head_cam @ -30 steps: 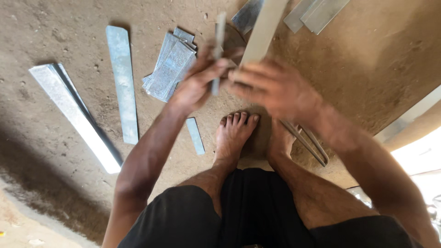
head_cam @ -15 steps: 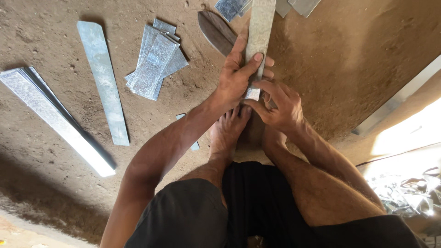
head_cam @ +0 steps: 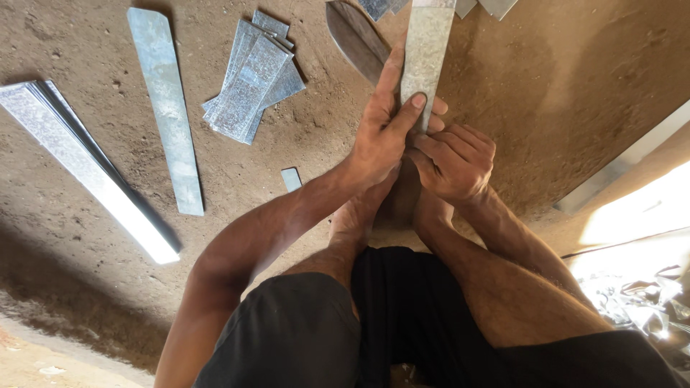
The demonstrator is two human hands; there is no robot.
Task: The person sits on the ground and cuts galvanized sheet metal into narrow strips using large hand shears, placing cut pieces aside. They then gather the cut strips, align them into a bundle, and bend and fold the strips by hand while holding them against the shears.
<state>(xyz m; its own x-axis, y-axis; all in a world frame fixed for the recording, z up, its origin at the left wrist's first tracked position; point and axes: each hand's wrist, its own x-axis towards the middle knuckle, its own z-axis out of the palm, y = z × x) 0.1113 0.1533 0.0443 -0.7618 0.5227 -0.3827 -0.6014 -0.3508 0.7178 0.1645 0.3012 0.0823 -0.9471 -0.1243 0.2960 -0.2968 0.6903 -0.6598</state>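
Bare dirt floor (head_cam: 546, 93) all round, brown and packed, bright sunlight spilling in at the right edge. Centre stage is the long metal strip (head_cam: 425, 50), dull grey and mottled, flat and narrow, running up out of the top of the view, its lower end gripped above the person's bare feet (head_cam: 374, 212). Left hand (head_cam: 382, 136) wraps it from the left side, thumb pressed flat across the strip's face, fingers closed behind it. Right hand (head_cam: 454, 162) sits just below and to the right, fingers curled tight at the strip's lower end, knuckles up. Both forearms angle in from the knees. Out to the left lie a fanned pile of short strips (head_cam: 253, 82), a single long strip (head_cam: 167, 108), a bundle of long strips (head_cam: 83, 165), and one small offcut (head_cam: 291, 179).
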